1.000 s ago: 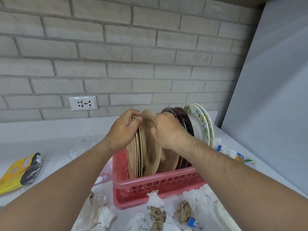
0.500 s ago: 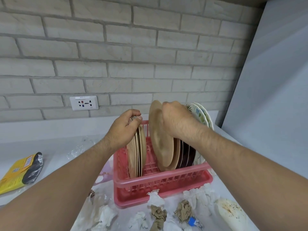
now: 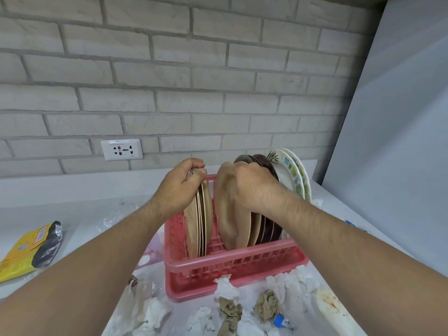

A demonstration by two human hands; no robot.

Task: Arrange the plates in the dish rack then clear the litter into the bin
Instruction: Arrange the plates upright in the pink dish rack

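A pink dish rack [image 3: 232, 265] stands on the white counter with plates upright in it. My left hand [image 3: 181, 185] grips the top edges of a small stack of tan plates [image 3: 201, 221] at the rack's left end. My right hand [image 3: 252, 187] holds the rim of a single tan plate [image 3: 230, 214], which leans against more tan and dark brown plates [image 3: 269, 229]. Behind those stand white patterned plates [image 3: 293, 175]. Crumpled white tissue [image 3: 223, 287] and brown paper scraps [image 3: 230, 309] lie in front of the rack.
A yellow packet [image 3: 26, 251] lies at the left on the counter. A soiled plate [image 3: 332, 306] sits at the front right, with clear plastic film [image 3: 109, 219] behind the left arm. A wall socket [image 3: 121, 149] is on the brick wall; a grey panel [image 3: 400, 141] closes the right side.
My right hand carried the single tan plate rightwards, away from the left stack, and set it lower against the dark plates. A gap opened in the rack. My left hand stayed put.
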